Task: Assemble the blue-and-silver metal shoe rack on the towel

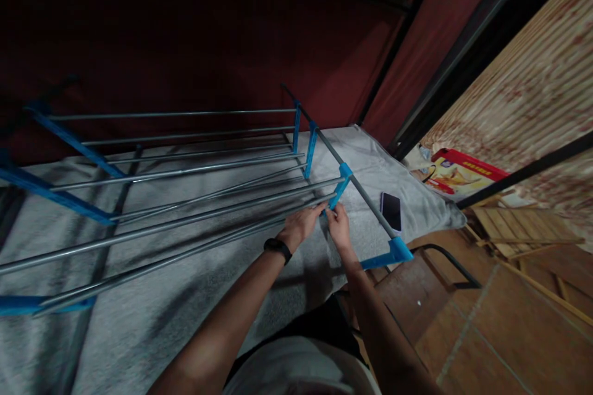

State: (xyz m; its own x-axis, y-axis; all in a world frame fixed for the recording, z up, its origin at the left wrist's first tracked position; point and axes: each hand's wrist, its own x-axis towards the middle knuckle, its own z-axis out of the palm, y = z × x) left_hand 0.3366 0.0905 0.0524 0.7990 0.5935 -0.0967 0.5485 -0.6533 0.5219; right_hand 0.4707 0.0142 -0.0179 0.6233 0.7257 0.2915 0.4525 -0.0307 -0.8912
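A rack of grey metal tubes (194, 168) and blue plastic brackets lies across the grey cloth. Both hands meet at the lower end of one blue bracket (341, 187) near the rack's right side. My left hand (301, 224), with a black band on its wrist, is closed with its fingertips on that end, just under a tube. From the other side, my right hand (339, 226) pinches the same end. Fingers partly hide the joint there. A long side tube (370, 202) runs past the bracket to a blue corner piece (399, 250) beside my right forearm.
A phone (391, 211) lies on the cloth (359, 154) right of the rack. Beyond the edge are a chair (414, 287), a red and yellow box (467, 174) and a wooden folding piece (523, 231) on the tiled floor. A dark red wall (208, 43) stands behind.
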